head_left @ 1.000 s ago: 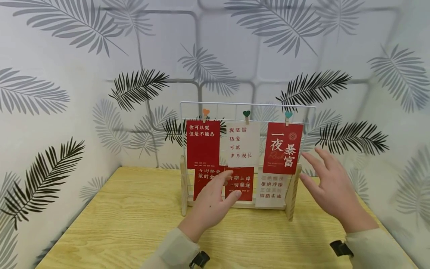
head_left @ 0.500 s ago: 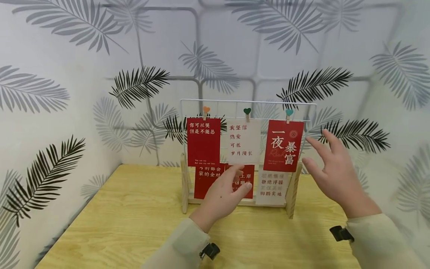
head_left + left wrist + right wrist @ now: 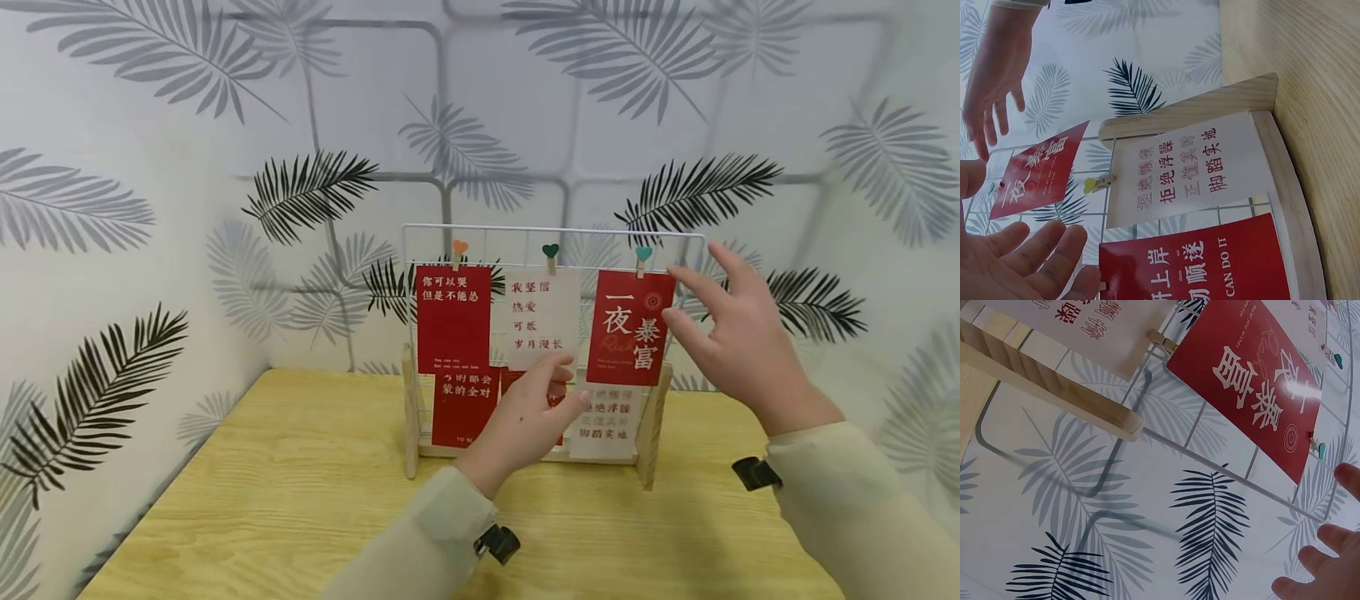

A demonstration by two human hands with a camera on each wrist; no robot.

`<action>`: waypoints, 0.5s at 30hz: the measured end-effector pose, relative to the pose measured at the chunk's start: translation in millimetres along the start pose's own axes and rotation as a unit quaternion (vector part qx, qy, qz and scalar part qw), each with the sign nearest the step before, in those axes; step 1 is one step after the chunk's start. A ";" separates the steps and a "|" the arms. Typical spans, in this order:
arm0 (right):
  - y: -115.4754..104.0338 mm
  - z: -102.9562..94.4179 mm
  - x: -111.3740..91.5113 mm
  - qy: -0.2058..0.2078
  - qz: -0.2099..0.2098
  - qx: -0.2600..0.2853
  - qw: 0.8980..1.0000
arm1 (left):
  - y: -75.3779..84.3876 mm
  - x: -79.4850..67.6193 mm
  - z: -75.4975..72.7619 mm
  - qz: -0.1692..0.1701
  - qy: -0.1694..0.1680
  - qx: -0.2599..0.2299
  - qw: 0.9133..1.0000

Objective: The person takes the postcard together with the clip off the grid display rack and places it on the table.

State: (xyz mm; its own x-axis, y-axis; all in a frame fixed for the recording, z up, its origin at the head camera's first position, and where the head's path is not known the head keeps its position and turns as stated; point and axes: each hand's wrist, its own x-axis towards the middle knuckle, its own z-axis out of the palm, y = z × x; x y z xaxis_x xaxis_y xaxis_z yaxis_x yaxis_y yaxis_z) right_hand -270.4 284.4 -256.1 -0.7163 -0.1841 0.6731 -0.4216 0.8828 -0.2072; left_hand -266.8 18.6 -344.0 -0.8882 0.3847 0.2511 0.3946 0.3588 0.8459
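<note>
In the head view my left hand [image 3: 528, 421] hovers before the rack, covering most of the lower middle red card [image 3: 1210, 265]. Its fingers are relaxed and hold nothing. My right hand [image 3: 742, 342] is raised at the rack's right edge, fingers spread, by the upper right red card [image 3: 630, 325]. A blue heart clip [image 3: 642, 254] pins that card. The right wrist view shows fingertips [image 3: 1329, 534] apart from the card. A white wire grid [image 3: 525, 229] in a wooden stand [image 3: 1260, 94] carries the cards. Under the upper right card hangs a white card [image 3: 603, 429].
A red card [image 3: 453, 325] with an orange heart clip [image 3: 460, 247] hangs upper left, and a white card [image 3: 542, 312] with a green heart clip [image 3: 551, 252] upper middle. Another red card [image 3: 461, 408] is lower left. The wood-grain table [image 3: 262, 500] meets leaf-patterned walls [image 3: 150, 100].
My right hand has risen along the rack's right side toward its top corner. My left hand has shifted right and slightly up, from the lower left card across the lower middle one.
</note>
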 end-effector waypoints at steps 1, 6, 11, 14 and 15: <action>-0.7 -0.1 2.4 0.000 -0.003 -0.002 1.000 | 0.4 0.9 0.8 0.002 0.001 -0.001 1.000; -4.4 -1.8 13.3 0.006 -0.026 -0.005 1.000 | 2.1 5.4 4.7 0.003 0.003 0.007 1.000; -9.1 -6.0 22.6 0.005 -0.032 -0.021 0.999 | 4.1 11.8 7.6 -0.006 0.007 -0.012 1.000; -10.9 -7.6 27.5 -0.002 -0.029 -0.031 0.999 | 4.9 16.3 9.1 -0.012 0.009 -0.021 1.000; -11.1 -7.9 29.0 -0.004 -0.028 -0.033 0.999 | 5.1 17.5 9.6 -0.013 0.008 -0.021 1.000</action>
State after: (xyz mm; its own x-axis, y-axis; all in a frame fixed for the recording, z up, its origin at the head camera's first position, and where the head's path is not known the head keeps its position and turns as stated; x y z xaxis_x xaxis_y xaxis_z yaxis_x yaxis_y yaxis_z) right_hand -282.1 272.7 -228.7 -0.6978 -0.2373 0.6759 -0.4237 0.8975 -0.1223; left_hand -278.1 35.4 -339.8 -0.9017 0.3617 0.2368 0.3620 0.3324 0.8709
